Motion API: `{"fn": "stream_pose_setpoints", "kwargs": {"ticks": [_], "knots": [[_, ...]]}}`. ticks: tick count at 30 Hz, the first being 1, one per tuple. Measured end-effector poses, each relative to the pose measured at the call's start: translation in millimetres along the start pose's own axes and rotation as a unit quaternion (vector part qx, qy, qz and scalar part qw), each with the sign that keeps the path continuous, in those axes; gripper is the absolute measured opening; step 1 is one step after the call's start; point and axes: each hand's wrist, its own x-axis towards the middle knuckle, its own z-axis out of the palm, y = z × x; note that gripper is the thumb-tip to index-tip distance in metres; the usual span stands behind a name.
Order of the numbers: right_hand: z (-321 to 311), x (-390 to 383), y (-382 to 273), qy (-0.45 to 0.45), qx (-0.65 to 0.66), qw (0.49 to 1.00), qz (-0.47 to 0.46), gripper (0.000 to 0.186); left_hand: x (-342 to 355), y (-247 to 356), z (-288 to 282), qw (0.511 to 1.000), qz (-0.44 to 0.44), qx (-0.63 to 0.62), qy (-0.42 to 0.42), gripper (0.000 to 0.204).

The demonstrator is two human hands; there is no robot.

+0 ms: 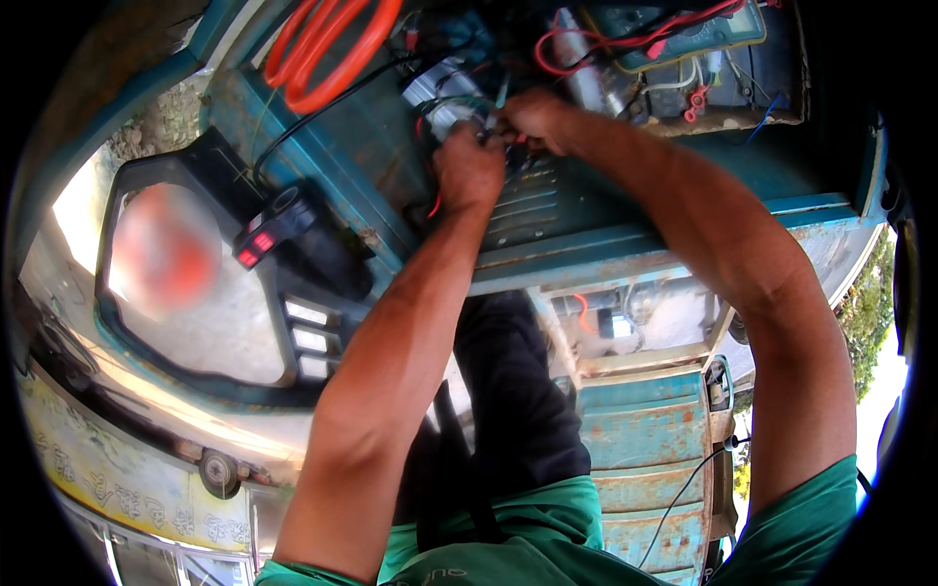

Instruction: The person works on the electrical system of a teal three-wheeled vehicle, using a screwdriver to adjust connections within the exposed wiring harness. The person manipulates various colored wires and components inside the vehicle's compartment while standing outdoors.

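Note:
Both of my hands are close together over the blue metal panel, among thin wires. My left hand (470,166) has its fingers closed in a pinch beside a silver ribbed metal box (442,82). Just to its right, my right hand (537,119) is also closed, fingertips nearly meeting those of the left. Whatever they pinch is small and blurred; I cannot make it out. Dark wires loop around the box, and a red wire (435,205) runs down at the left hand's wrist.
An orange coil (327,59) lies at the upper left. Below it is a black device with red lit squares (256,248). At the upper right, a compartment holds loose wires, a red lead (552,63) and a meter-like instrument (699,39). Slatted blue metal (650,439) shows rust below.

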Motion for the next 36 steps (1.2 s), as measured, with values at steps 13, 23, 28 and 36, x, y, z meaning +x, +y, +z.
{"fn": "stream_pose_setpoints", "kwargs": {"ticks": [13,23,28,36], "knots": [[-12,-109,-32,-0.035,-0.482,0.851,-0.207,0.035,-47,42,-63,0.995,0.014,0.013,-0.099,0.042],[-128,-319,-26,0.108,0.016,0.874,-0.473,0.032,-84,112,-134,0.982,0.078,-0.097,-0.142,0.029],[-205,-370,59,0.49,0.336,0.706,-0.384,0.018,-105,213,-150,0.958,0.165,-0.114,-0.202,0.033],[-192,-296,66,0.557,0.437,0.68,-0.19,0.07,-158,374,-262,0.875,0.449,-0.054,-0.173,0.024]]}}
